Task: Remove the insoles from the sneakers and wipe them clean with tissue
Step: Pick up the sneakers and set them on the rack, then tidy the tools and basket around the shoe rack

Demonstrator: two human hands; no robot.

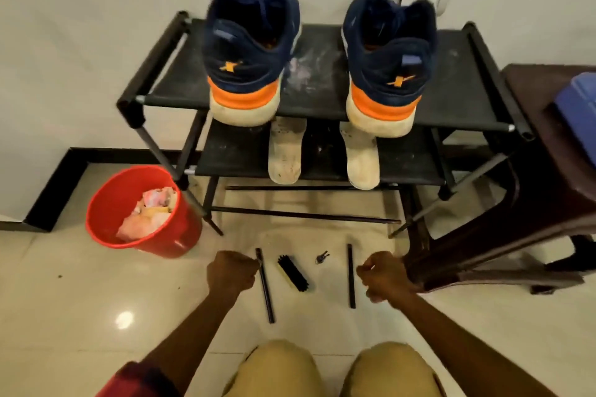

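**Two sneakers up top, two insoles on the shelf below**

Standing on the top tier of a black two-tier shoe rack (317,87) are two navy sneakers with orange heel bands and off-white, scuffed soles, heels toward the camera: the left sneaker (250,55) and the right sneaker (385,64), well apart from each other. Their heels overhang the near edge of the tier. On the lower tier lie two insoles, side by side but not touching: the left insole (285,151) and the right insole (361,158). Both are pale cream, smudged grey with dirt, and their far ends are hidden under the sneakers above.

One red bucket (142,213) sits on the tiled floor left of the rack, holding crumpled pinkish tissue (150,213). On the floor near the person lie two loose black rods, a left rod (266,287) and a right rod (351,275); between them are one black brush (293,272) and one small bunch of keys (322,257). A dark brown plastic chair (516,203) stands at the right with a blue object (577,119) on its seat.

Two bare hands hover low over the floor. The left hand (232,274) is curled into a loose fist next to the left rod's far end; the right hand (383,275) is likewise curled closed beside the chair leg. Neither appears to grip anything.
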